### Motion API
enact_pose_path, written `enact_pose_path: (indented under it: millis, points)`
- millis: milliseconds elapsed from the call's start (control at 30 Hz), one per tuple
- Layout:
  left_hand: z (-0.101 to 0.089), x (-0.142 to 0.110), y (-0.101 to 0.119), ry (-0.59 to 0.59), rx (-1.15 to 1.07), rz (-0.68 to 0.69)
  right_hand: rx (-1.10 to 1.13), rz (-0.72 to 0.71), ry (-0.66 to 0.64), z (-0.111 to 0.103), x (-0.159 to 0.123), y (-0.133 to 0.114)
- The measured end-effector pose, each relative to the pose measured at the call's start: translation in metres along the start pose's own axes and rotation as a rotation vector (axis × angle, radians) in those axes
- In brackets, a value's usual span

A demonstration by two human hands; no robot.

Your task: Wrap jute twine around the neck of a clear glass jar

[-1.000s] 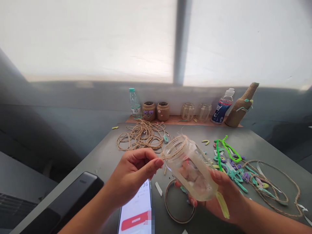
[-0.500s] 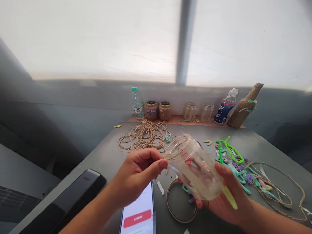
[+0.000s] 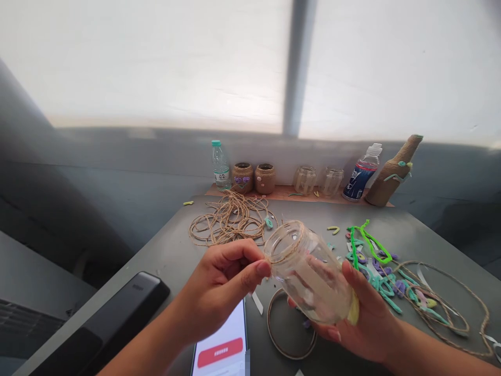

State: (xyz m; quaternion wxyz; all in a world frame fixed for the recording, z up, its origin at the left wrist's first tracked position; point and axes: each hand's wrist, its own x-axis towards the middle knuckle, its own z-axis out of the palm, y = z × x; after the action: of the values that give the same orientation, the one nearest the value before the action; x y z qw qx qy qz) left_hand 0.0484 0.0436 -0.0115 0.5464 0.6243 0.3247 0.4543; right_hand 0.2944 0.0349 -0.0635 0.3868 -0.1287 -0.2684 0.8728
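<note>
My right hand (image 3: 362,313) cradles a clear glass jar (image 3: 309,271) from below, tilted with its mouth toward the upper left. Jute twine (image 3: 282,254) is wound around the jar's neck. My left hand (image 3: 223,284) pinches that twine at the jar's rim, thumb and forefinger pressed together. A yellow strip (image 3: 353,310) clings to the jar's base by my right palm. Both hands hover over a grey table (image 3: 172,250).
A loose twine coil (image 3: 230,219) lies behind the hands. Pipe cleaners (image 3: 368,245) and more twine (image 3: 450,303) lie at the right. A phone (image 3: 223,347), a black box (image 3: 113,324) and a ring (image 3: 289,329) lie near. Bottles (image 3: 219,166) and jars (image 3: 265,178) line the back ledge.
The jar has turned in my right hand and dropped slightly, so the yellow strip now sits by my palm. My left hand keeps its pinch on the twine at the rim.
</note>
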Motion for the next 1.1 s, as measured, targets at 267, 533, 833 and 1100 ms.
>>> enact_pose_path:
  millis: [267, 533, 833, 1100]
  points:
    - [-0.0002, -0.004, 0.004, -0.024, 0.022, 0.067, 0.009, -0.027, 0.099, 0.0009, 0.0056, -0.0012]
    - [-0.0003, -0.0021, 0.0018, -0.003, 0.042, 0.072, -0.034, -0.01, 0.056, 0.0022, 0.0033, 0.001]
    - [0.001, -0.003, 0.0009, 0.02, 0.108, 0.073, -0.046, 0.023, 0.121, 0.0034, 0.0062, -0.0004]
    - [0.0013, -0.0045, 0.0036, 0.002, 0.2, 0.125, -0.029, 0.034, 0.137, 0.0015, 0.0084, -0.0003]
